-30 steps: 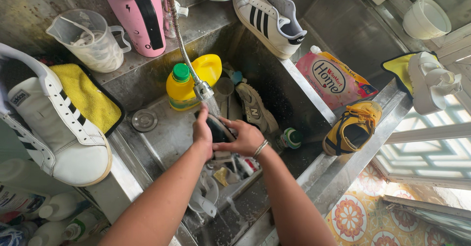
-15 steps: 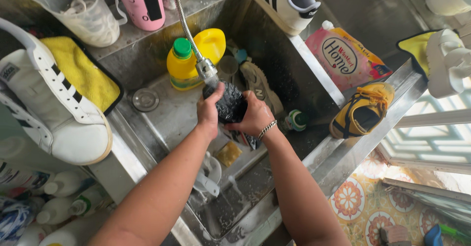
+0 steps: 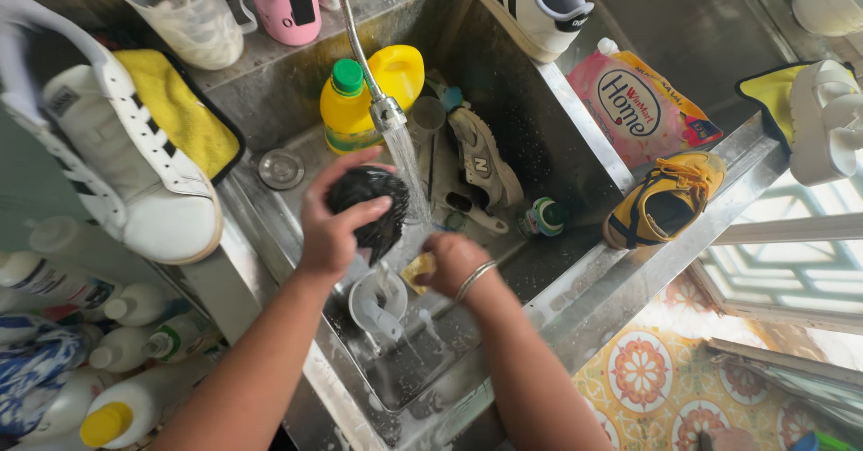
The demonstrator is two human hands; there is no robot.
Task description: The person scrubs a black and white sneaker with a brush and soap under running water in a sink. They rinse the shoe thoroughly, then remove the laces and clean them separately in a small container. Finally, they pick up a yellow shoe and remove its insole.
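The steel sink (image 3: 575, 127) fills the middle, a big white striped sneaker (image 3: 117, 163) resting on its left rim. Under the running tap (image 3: 388, 114) the left hand (image 3: 334, 231) has its fingers clamped around a dark, wet shoe (image 3: 373, 201) — held over the basin, just left of the water stream. The right hand (image 3: 454, 267), to the near right, curls its fingers on a small yellow sponge (image 3: 417, 271) — just beside the shoe.
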